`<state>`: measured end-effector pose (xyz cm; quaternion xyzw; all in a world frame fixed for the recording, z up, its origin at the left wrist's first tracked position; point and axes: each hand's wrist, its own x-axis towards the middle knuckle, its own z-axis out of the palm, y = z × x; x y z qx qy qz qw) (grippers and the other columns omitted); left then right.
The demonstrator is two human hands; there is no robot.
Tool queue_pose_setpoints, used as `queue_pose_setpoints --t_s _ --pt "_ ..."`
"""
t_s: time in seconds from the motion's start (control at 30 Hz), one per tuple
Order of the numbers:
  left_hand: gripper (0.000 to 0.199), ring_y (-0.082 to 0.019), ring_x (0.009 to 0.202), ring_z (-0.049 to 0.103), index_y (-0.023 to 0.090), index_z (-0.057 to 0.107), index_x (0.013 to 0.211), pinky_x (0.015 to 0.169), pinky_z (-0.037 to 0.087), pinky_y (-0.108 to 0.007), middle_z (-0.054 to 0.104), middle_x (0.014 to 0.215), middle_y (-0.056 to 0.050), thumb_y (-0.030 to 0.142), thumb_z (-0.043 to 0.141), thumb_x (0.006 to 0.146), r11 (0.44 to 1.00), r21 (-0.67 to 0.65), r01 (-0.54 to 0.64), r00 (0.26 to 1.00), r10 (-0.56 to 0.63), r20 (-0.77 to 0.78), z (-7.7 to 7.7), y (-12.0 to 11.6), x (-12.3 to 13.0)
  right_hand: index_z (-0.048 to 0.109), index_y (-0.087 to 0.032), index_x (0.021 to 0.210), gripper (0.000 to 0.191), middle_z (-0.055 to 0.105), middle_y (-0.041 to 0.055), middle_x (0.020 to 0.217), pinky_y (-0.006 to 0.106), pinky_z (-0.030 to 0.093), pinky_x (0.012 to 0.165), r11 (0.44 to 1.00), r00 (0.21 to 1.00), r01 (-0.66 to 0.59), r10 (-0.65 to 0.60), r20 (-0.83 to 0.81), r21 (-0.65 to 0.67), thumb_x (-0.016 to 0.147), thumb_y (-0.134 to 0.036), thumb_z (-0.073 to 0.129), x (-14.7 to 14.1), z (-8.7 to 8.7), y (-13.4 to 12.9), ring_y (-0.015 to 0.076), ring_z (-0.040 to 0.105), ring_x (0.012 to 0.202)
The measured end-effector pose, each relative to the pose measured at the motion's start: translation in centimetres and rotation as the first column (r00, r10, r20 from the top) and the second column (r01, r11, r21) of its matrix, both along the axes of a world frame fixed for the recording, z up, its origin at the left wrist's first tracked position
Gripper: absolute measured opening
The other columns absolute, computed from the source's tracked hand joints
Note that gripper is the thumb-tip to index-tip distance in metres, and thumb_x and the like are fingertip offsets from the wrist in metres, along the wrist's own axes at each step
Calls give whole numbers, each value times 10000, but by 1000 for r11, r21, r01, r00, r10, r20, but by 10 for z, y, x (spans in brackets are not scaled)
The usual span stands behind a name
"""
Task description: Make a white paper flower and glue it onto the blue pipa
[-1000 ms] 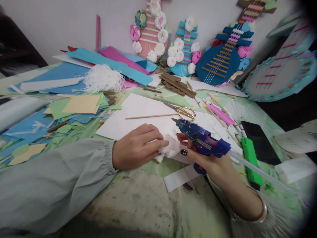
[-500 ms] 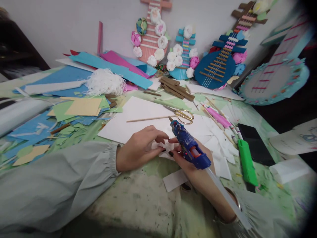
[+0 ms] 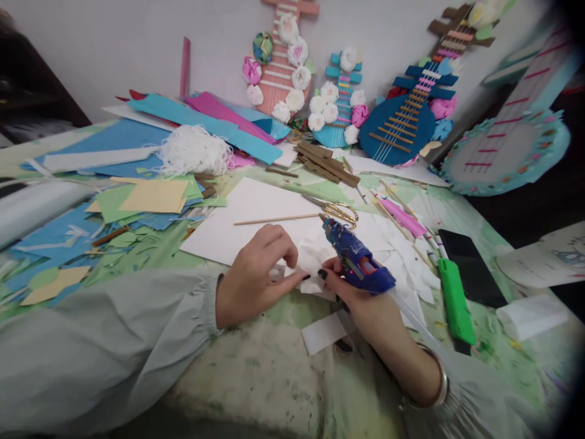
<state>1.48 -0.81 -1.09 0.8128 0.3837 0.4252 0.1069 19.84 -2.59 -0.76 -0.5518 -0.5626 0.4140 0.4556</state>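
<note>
My right hand (image 3: 372, 311) is closed around a blue hot glue gun (image 3: 359, 259), its nozzle pointing up and away over the white sheet. A clear glue stick runs out of its back along my wrist. That hand's thumb also touches a crumpled piece of white paper (image 3: 315, 259). My left hand (image 3: 260, 277) holds the left side of the same paper, thumb stretched along it and fingers curled; part of the grip is hidden. Just beyond lie a thin wooden stick (image 3: 274, 219) and gold-handled scissors (image 3: 340, 212).
Paper scraps (image 3: 153, 201) and a bundle of white string (image 3: 196, 150) lie left. Decorated paper lutes (image 3: 397, 128) lean at the back. To the right are a green glue gun or tool handle (image 3: 457, 302), a black phone (image 3: 473, 265) and a white cup (image 3: 543, 253).
My hands have moved slightly apart over the white paper, showing more of it. The glue gun has shifted a little to the right with my right hand.
</note>
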Motion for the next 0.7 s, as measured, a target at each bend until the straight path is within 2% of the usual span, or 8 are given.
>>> queue_pose_setpoints --t_s 0.13,0.23,0.3,0.4,0.43,0.47,0.53,0.7 --pt "307 -121 612 469 138 547 534 596 354 -247 541 550 -12 247 597 816 999 -39 -25 996 22 -82 2 -6 2 517 -184 671 214 607 -5 697 248 435 537 996 992 71 -76 -100 -53 649 -283 705 0 6 3 111 532 548" --pt "369 -75 451 428 134 567 483 485 288 -218 510 430 14 288 562 819 955 -278 -107 992 81 -102 5 -10 5 505 -183 669 248 611 -3 724 244 424 526 994 984 103 -106 -143 -31 640 -292 726 -1 7 3 104 534 544" --pt "405 -58 377 423 134 551 466 422 270 -197 532 421 14 326 536 822 829 -550 -97 995 75 -63 8 -11 8 506 -184 683 246 616 0 750 245 425 536 992 981 124 -125 -151 -14 651 -288 727 -2 7 0 102 538 554" --pt "360 -58 297 460 127 602 627 311 253 -180 679 626 -35 407 506 832 454 -885 108 984 81 161 11 -11 12 510 -188 695 224 622 2 761 254 436 560 990 981 141 -136 -137 26 680 -277 715 -3 7 -3 110 552 578" --pt "341 -64 291 483 120 610 699 284 248 -176 706 722 -62 420 511 830 341 -918 201 961 112 252 12 -10 13 510 -189 698 216 622 0 746 257 439 564 991 983 133 -128 -130 31 692 -276 708 -4 7 -5 113 557 577" --pt "318 -74 305 516 114 609 749 269 254 -169 715 801 -87 414 529 820 268 -921 282 933 147 329 13 -10 14 511 -191 706 206 620 -5 718 260 440 562 993 986 117 -112 -126 28 707 -274 700 -4 7 -6 115 557 567" --pt "243 -90 370 582 105 612 816 270 294 -148 711 899 -113 345 584 789 207 -892 403 876 194 441 14 -10 16 512 -195 744 185 611 -17 647 261 436 549 998 990 67 -66 -123 2 738 -272 680 -4 7 -7 117 556 536" --pt "197 -65 436 602 98 634 926 306 351 -103 702 927 -107 173 584 751 198 -840 505 809 229 541 14 -8 16 504 -199 769 182 595 -29 573 252 436 512 999 993 -9 5 -122 -32 758 -285 664 -6 6 -8 122 562 500"
